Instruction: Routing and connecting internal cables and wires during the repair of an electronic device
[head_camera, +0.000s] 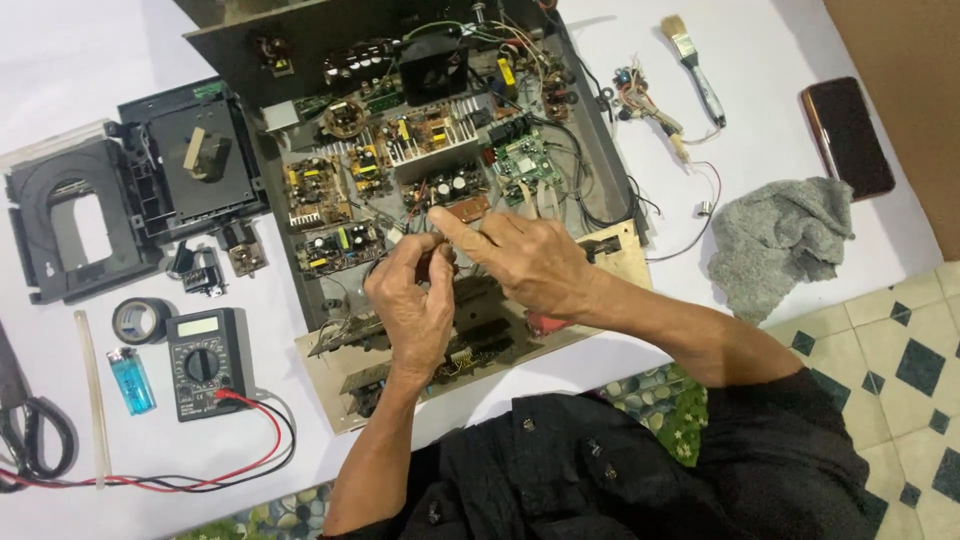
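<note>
The opened black metal chassis (300, 40) of an electronic unit lay on the white surface (60, 50), its circuit boards exposed. Both hands worked over the middle of that chassis.

The left hand (412, 305) was curled, its fingers (405, 255) pinched on a small dark part at the end of thin wires (380, 262); the part itself was too small to identify. The right hand (530, 262) lay just beside the left hand, its fingers (450, 228) extended and touching the same small part from the other side. Whether the right fingers gripped it could not be told.

Directly beyond the fingers sat a brown rectangular board (462, 209) and a finned aluminium heat sink (430, 150). A green circuit board (523, 160) lay beyond the right fingers.

To the left of the left fingers, outside the chassis, stood a black plastic disc-drive mechanism (195, 160). Nearer the person on that side lay a black digital multimeter (203, 362) with red and black leads (240, 440), a blue lighter (131, 381) and a roll of black tape (140, 320).

To the right of the right fingers lay a crumpled grey cloth (780, 240), a dark smartphone (848, 135) and a small paintbrush (692, 62).
</note>
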